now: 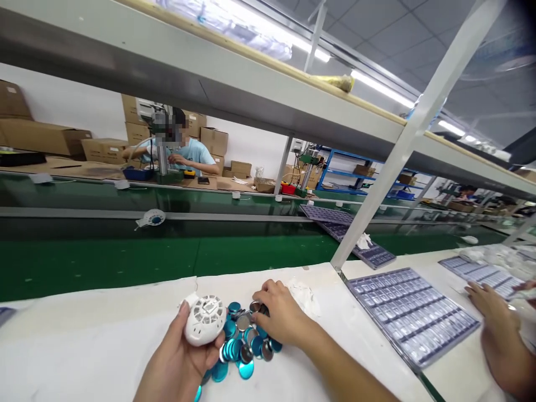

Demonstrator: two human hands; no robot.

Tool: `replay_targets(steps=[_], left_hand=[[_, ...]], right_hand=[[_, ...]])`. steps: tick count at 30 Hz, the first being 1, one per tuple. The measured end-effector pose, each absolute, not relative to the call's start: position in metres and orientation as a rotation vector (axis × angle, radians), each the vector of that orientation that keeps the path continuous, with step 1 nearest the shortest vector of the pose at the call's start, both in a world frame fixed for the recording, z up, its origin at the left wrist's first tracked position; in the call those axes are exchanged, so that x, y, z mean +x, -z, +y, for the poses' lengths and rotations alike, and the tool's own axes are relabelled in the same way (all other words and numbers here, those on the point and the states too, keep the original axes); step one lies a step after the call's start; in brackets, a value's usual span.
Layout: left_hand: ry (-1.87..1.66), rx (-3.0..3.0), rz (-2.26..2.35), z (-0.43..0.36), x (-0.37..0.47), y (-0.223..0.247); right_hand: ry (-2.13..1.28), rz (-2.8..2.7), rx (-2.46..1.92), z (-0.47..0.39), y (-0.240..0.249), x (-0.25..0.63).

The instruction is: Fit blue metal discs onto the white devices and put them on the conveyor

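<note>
In my left hand (pixel 173 354) is a white, rounded plastic housing (pixel 200 333), its slotted, wheel-like face turned up. The fingers wrap around its sides and underneath. To the right of the housing, a loose pile of round metal discs (pixel 234 350), some shiny blue and some silver, lies on the white-covered table (pixel 84 352). My right hand (pixel 282 314) reaches into the far right side of this pile with curled fingers. A silver disc (pixel 254 306) shows at its fingertips; the thumb side partly hides other discs.
Crumpled white material (pixel 305 297) lies behind my right hand. A compartment tray (pixel 412 312) sits to the right, near another person's hand (pixel 488 304). Beyond the table runs a green conveyor belt (pixel 104 257) carrying a white part (pixel 151 218). A slanted post (pixel 377 195) supports the overhead shelf.
</note>
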State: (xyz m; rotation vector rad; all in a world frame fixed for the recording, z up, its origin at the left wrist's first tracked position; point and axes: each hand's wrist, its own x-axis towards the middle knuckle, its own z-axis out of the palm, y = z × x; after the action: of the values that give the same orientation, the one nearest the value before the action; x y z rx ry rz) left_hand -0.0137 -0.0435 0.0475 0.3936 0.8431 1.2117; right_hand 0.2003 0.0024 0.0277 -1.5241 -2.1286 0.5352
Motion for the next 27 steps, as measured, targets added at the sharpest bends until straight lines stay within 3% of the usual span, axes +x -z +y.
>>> replay_targets(steps=[11,17,27], left_hand=[[-1.201,0.484,0.881,-0.052,-0.008,-0.048],[-1.185,0.600,0.844,-0.054,-0.002,-0.043],[-1.108,0.783,0.950,-0.060,-0.003,-0.030]], right_hand=[[-0.570,-2.058,-1.368,-0.004,-0.033,0.195],[-1.231,-1.652,-0.955,-0.045,-0.042,0.179],[-0.796,-1.861,-0.916,-0.055,-0.052,0.161]])
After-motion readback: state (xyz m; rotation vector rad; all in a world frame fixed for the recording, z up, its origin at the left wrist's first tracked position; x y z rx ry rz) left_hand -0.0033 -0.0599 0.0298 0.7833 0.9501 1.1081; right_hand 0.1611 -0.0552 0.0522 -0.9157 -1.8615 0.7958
